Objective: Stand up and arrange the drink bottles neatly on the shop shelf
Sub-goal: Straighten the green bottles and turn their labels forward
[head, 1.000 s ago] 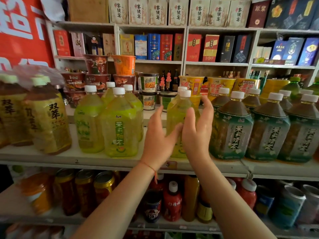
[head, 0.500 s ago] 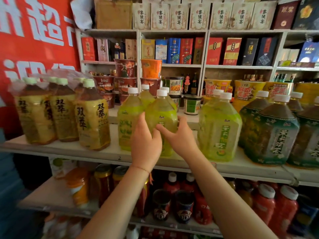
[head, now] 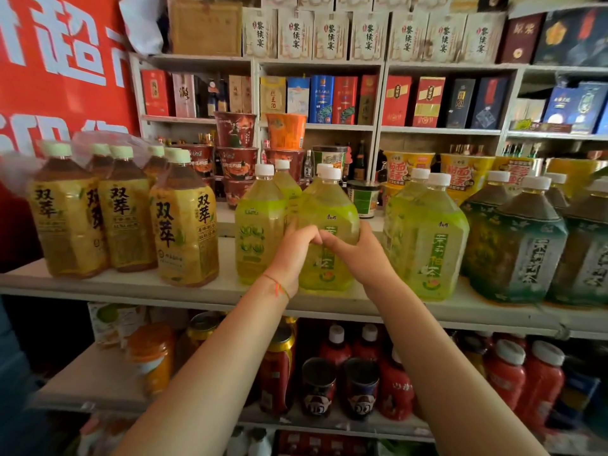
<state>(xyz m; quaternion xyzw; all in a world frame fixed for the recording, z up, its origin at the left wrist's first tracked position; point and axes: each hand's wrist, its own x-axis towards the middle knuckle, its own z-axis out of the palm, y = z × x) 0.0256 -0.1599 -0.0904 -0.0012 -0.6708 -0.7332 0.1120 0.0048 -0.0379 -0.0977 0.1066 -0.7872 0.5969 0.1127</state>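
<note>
A light-green tea bottle (head: 329, 205) with a white cap stands upright near the front of the white shelf (head: 131, 284). My left hand (head: 291, 255) and my right hand (head: 357, 255) both wrap around its lower body, fingertips meeting at its front. Another green bottle (head: 258, 225) stands just left of it, touching my left hand, with a third partly hidden behind. A larger green bottle (head: 427, 235) stands to the right, apart from my right hand.
Shrink-wrapped amber tea bottles (head: 184, 225) fill the shelf's left end and dark-green tea bottles (head: 523, 245) its right end. Instant noodle cups (head: 235, 153) are stacked behind. Cans and red bottles (head: 394, 386) crowd the lower shelf.
Both hands left the right green bottle and moved left onto the front bottle of the green group. Since half a second ago their grip closed tighter around it.
</note>
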